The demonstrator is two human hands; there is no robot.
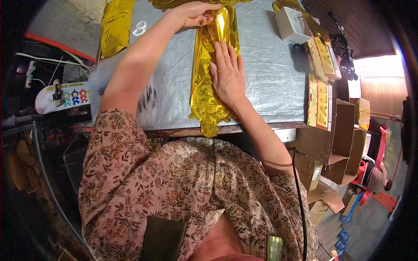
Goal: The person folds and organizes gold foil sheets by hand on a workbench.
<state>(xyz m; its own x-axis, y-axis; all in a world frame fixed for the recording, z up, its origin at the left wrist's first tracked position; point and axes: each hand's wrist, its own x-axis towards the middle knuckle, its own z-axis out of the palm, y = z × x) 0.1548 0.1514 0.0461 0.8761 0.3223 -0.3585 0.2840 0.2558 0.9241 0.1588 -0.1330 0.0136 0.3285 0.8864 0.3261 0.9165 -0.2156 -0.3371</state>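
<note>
A flat gold foil balloon (202, 93) lies lengthwise on the grey-covered table, its scalloped, tabbed end hanging slightly over the near edge. At its far end my left hand (198, 14) is closed, the fingers pinching the foil's edge. My right hand (228, 78) rests flat on the balloon's right half, fingers stretched out and pointing away from me. Shiny creases run through the foil beneath and around both hands.
More gold foil (116, 26) lies at the table's far left, with another piece along the far edge. A white open box (292, 25) stands at the far right. Cardboard cartons (344, 126) are stacked right of the table (270, 82). A white printed panel (65, 98) juts out at left.
</note>
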